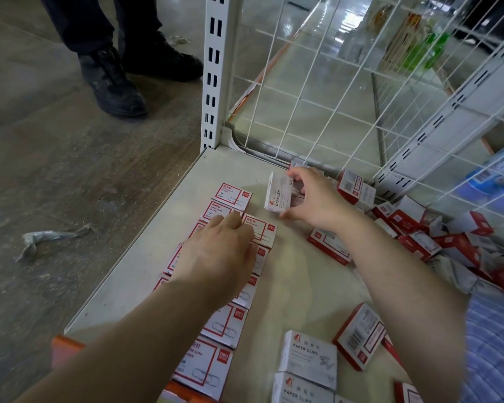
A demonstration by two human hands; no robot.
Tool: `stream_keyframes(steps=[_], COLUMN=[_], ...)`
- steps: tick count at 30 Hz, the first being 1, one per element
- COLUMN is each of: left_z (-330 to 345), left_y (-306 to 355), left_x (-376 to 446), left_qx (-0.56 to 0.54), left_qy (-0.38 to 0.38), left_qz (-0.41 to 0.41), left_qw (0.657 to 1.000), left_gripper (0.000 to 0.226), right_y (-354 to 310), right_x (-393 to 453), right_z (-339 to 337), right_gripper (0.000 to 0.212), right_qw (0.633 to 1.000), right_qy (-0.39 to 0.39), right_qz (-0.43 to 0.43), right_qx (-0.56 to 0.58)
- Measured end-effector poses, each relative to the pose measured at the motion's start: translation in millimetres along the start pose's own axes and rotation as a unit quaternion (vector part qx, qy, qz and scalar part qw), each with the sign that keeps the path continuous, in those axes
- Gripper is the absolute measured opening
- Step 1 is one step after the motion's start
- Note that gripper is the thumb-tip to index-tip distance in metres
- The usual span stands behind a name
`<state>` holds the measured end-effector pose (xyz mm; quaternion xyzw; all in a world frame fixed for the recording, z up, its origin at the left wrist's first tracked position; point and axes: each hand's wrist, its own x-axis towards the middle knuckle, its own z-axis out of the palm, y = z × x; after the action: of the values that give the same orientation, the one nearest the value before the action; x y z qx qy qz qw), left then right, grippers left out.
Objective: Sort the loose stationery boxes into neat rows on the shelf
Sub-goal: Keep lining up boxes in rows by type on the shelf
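At the left of the frame lies bare floor, with a crumpled scrap of wrapping (45,238) on it and a second person's dark shoes (114,82) at the upper left. Moving right, the white shelf (146,242) begins, and along its left side run two rows of red-and-white paper clip boxes (216,338) laid flat, reaching from the lower edge of the frame up toward the middle. This part of the sorting looks done, though only a fraction of the stock is placed.

The left hand (216,257) rests palm down on the rows, fingers spread loosely over the boxes, pinching nothing. Just right of it, in the centre of the frame, the right hand (312,199) pinches a white staples box (278,196) between thumb and fingertips, holding it tilted on edge above the shelf, near the top of the rows. I judge it is about to be set down there or started as a new row.

At the lower centre sit white paper clip boxes (309,356), not yet lined up. At the right, against the wire grid back panel (361,82), a tumbled heap of loose boxes (419,228) remains, so most of the work is left. No bins show; the shelf alone holds everything.
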<state>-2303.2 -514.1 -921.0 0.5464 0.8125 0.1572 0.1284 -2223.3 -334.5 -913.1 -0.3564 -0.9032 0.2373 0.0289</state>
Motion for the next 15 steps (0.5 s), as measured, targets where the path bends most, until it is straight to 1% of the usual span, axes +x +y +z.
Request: stream_keyframes(steps=[6, 10, 12, 15], left_z=[-1, -3, -5, -8], left_y=[6, 17, 25, 35], left_x=[-3, -10, -14, -21], left_qx=[0.003, 0.001, -0.01, -0.045], left_qy=[-0.018, -0.021, -0.022, -0.013], left_qz=[-0.013, -0.012, -0.025, -0.058], left_qw=[1.0, 1.0, 0.999, 0.997], left_gripper=[0.034, 0.036, 0.036, 0.034], right_y=[10, 10, 11, 11], right_x=[-18, -42, -56, -78], right_z=[-13, -22, -28, -35], right_gripper=[0.073, 0.079, 0.079, 0.073], right_qw=[0.999, 0.999, 0.998, 0.997], right_qy=[0.026, 0.005, 0.0, 0.006], right_qz=[0.011, 0.033, 0.042, 0.05], right_qx=[0.026, 0.043, 0.057, 0.067])
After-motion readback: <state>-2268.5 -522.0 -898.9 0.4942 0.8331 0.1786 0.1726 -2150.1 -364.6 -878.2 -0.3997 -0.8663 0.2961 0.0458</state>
